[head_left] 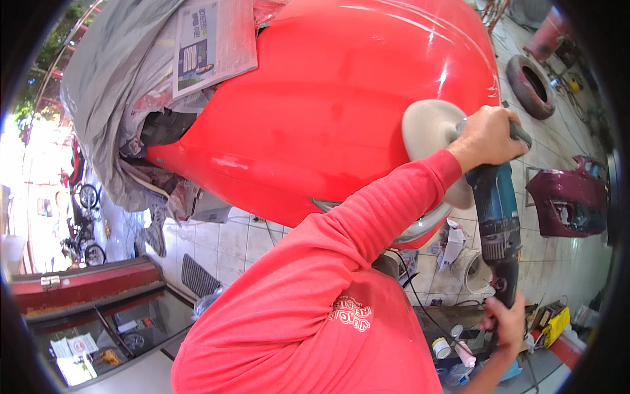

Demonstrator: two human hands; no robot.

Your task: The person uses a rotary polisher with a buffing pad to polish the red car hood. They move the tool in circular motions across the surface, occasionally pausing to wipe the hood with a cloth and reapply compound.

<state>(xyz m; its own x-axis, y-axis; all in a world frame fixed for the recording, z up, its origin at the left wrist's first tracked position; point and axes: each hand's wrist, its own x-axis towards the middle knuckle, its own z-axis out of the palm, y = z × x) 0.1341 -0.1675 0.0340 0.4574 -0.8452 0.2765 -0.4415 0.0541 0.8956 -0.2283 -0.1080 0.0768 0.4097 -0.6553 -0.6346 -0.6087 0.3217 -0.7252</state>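
A teal and black polishing machine (493, 203) is held in both my hands at the right. My left hand (492, 134), at the end of a red sleeve, is closed around the front handle near the pad. Lower down, my right hand (508, 322) grips the black rear end. The round off-white polishing pad (423, 125) is tilted at the edge of a glossy red car panel (315, 98), overlapping it; whether it presses on the paint I cannot tell. My left forearm hides part of the pad. A headlight (420, 226) shows under my sleeve.
Grey sheeting (111, 85) and printed paper (216, 46) cover the car's far left. On the tiled floor are a tyre (530, 87), a maroon bumper (569, 200) and a white bucket (474, 270). A dark cable (420, 299) hangs near bottles (464, 354). Another vehicle's window stands lower left.
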